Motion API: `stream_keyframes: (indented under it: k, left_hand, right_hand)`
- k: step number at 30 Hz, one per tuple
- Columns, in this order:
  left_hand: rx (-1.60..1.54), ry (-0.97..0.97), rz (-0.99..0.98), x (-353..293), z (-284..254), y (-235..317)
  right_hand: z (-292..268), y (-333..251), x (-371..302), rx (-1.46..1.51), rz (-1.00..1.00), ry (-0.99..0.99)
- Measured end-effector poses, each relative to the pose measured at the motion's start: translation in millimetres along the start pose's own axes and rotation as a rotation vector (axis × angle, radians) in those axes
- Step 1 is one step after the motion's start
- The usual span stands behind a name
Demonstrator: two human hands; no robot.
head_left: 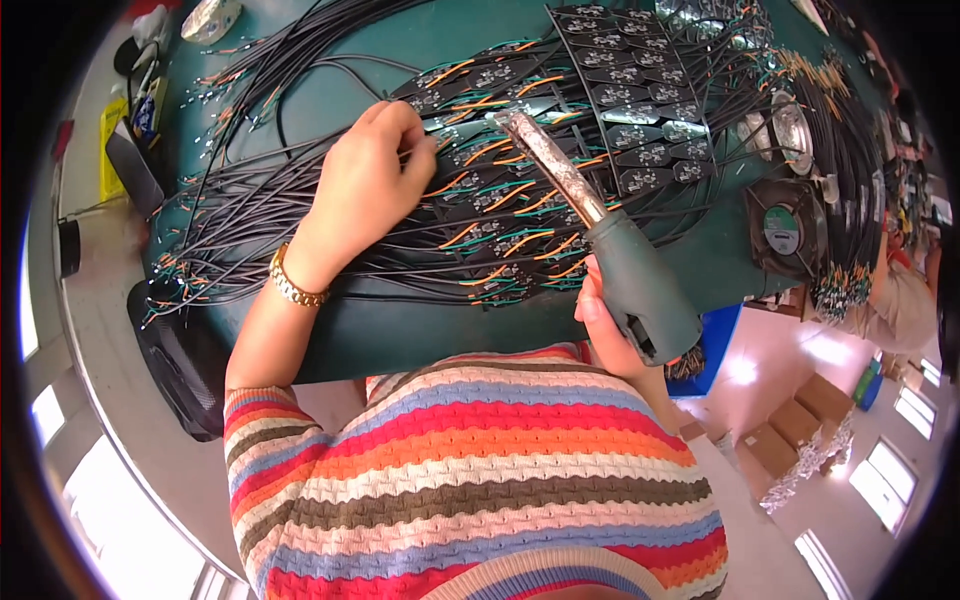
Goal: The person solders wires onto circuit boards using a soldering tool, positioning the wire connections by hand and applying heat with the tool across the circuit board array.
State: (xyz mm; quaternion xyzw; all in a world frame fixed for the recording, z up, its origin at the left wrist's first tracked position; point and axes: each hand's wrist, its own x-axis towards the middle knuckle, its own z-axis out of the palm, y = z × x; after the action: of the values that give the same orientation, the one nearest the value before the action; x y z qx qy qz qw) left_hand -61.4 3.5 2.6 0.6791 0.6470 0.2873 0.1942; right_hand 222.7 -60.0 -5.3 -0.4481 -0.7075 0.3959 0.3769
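My right hand grips a soldering iron by its thick dark green handle. The iron's scorched metal barrel slants up and left, its tip over a panel of black circuit boards. Orange and green wires run from these boards, joined to black cables fanned out to the left. Over the cables, my left hand has thumb and fingers drawn together in a pinch near the boards' left edge. Whatever lies between those fingertips is hidden. A gold-coloured watch circles that wrist.
Another panel of black boards lies at the far right on the green mat. Beside it are a small fan, a round metal dish and hanging cable bundles. Another person's sleeve shows at right; cartons stand below.
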Motion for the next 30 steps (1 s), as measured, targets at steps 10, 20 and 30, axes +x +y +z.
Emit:
stream_keyframes:
  k: [10,20,30]
  left_hand:
    - [-0.088,-0.012,0.108,-7.0,-3.0,-4.9]
    - [-0.281,-0.071,-0.122,9.0,6.0,-12.2]
    - [-0.151,0.041,0.025,7.6,15.1,-15.7]
  right_hand:
    - [1.4,6.8,-2.3,0.217,0.120,-0.030]
    - [12.9,-4.3,11.9,0.066,0.110,-0.038]
    - [16.4,-9.1,9.9,0.027,0.179,-0.066]
